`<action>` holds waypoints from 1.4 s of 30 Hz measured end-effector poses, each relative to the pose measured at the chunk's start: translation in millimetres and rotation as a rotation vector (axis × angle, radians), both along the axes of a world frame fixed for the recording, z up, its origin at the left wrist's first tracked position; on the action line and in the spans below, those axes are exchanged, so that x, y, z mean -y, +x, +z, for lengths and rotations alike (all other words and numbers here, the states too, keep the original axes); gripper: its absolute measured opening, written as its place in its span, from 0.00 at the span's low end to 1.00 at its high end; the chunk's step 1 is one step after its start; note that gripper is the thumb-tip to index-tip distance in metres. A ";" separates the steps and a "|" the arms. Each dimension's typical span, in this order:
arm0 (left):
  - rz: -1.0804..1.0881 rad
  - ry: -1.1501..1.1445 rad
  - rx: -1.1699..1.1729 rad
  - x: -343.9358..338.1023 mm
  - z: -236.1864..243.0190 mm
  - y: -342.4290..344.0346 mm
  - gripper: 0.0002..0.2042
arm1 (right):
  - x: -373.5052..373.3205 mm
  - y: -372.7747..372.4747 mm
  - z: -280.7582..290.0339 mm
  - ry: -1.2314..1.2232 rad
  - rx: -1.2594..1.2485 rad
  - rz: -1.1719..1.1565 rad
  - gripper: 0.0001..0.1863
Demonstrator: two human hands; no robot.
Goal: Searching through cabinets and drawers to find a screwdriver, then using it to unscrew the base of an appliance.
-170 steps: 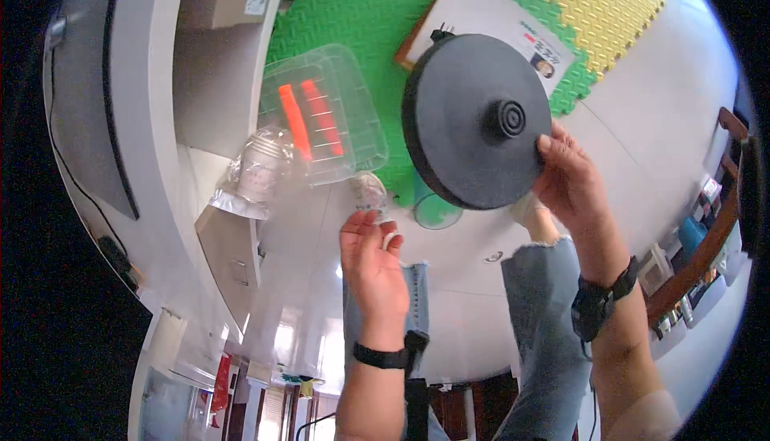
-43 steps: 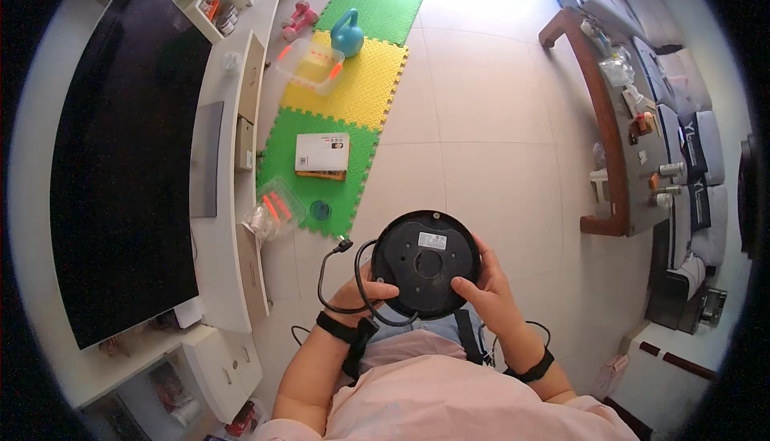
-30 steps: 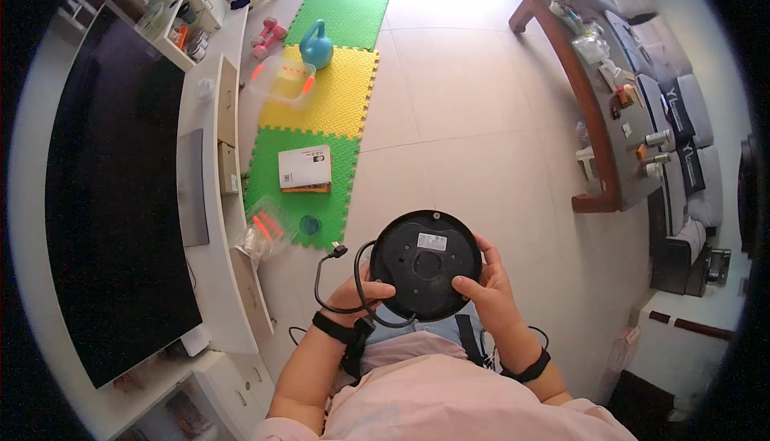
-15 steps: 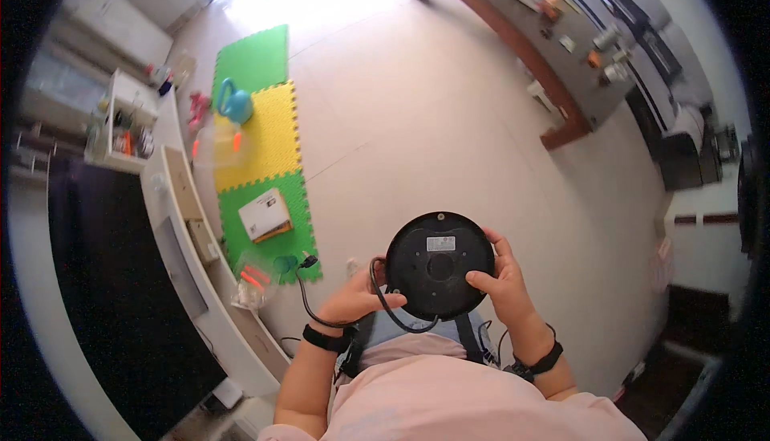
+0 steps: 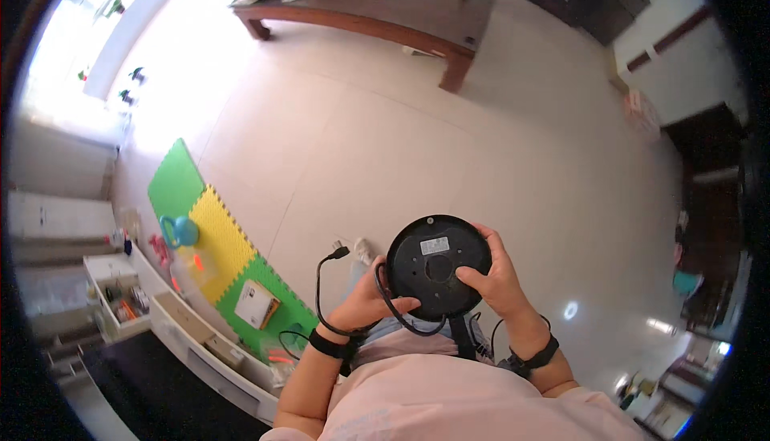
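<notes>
A round black appliance base point(image 5: 437, 264) is held underside-up in front of my chest, a white label near its top. My right hand point(image 5: 496, 274) grips its right edge with the thumb on the underside. My left hand point(image 5: 370, 301) holds its lower left edge, where the black power cord point(image 5: 321, 296) loops out and ends in a plug point(image 5: 338, 253). Both wrists wear dark bands.
A long dark wooden table point(image 5: 377, 8) with several small items stands across the pale tiled floor. Green and yellow foam mats point(image 5: 210, 232) lie at left with a blue toy point(image 5: 178, 231) and a box point(image 5: 257, 303). A white low cabinet point(image 5: 192, 337) runs along the lower left.
The view has swung toward the wooden table; the mats slid to the left. Both hands keep the black base in front of my chest, and the cord hangs looser to the left.
</notes>
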State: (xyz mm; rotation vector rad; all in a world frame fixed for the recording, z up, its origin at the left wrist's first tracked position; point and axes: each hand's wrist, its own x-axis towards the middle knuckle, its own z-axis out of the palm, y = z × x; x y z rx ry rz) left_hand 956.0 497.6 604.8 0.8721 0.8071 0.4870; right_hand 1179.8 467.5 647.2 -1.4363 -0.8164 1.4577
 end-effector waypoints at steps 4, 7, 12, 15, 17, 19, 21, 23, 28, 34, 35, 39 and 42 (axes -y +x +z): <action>-0.159 0.036 -0.035 -27.8 2.8 31.0 0.31 | 4.7 19.9 1.6 0.006 -0.004 -0.190 0.33; -0.327 0.141 -0.127 -52.7 -5.6 50.1 0.31 | -0.1 35.5 2.1 0.019 0.088 -0.272 0.33; -0.472 0.135 -0.039 -101.3 -2.7 81.7 0.32 | -17.6 53.7 7.7 0.007 0.059 -0.447 0.33; -0.575 0.047 -0.047 -136.9 -14.6 99.4 0.31 | -23.7 74.6 3.4 -0.010 0.077 -0.589 0.34; -0.704 -0.043 -0.064 -159.4 -29.8 103.0 0.27 | -24.0 84.0 6.0 -0.014 0.058 -0.752 0.34; -0.784 -0.086 -0.175 -186.3 -27.3 121.0 0.28 | -20.3 100.2 9.9 -0.035 0.109 -0.876 0.34; -0.876 -0.127 -0.280 -212.4 -27.4 144.7 0.30 | -10.1 119.5 15.5 -0.025 0.112 -1.050 0.35; -0.915 -0.281 -0.230 -227.3 -31.5 171.2 0.28 | 9.0 134.1 14.0 -0.006 0.099 -1.192 0.35; -0.890 -0.563 0.022 -225.5 -35.2 261.4 0.09 | 76.2 187.4 12.0 -0.018 0.058 -1.504 0.35; -0.779 -0.676 0.073 -161.9 -16.7 367.9 0.10 | 187.5 247.8 11.6 -0.016 0.223 -1.723 0.33; -0.789 -0.668 0.059 -153.6 3.5 398.4 0.03 | 196.5 261.6 20.1 -0.013 0.223 -1.773 0.33; -0.993 -0.301 -0.024 -98.5 17.6 466.1 0.13 | 251.0 294.3 29.6 -0.273 0.661 -1.584 0.30; -1.250 -0.058 -0.017 -41.3 71.6 528.1 0.14 | 280.1 297.5 37.1 -0.655 1.062 -1.280 0.30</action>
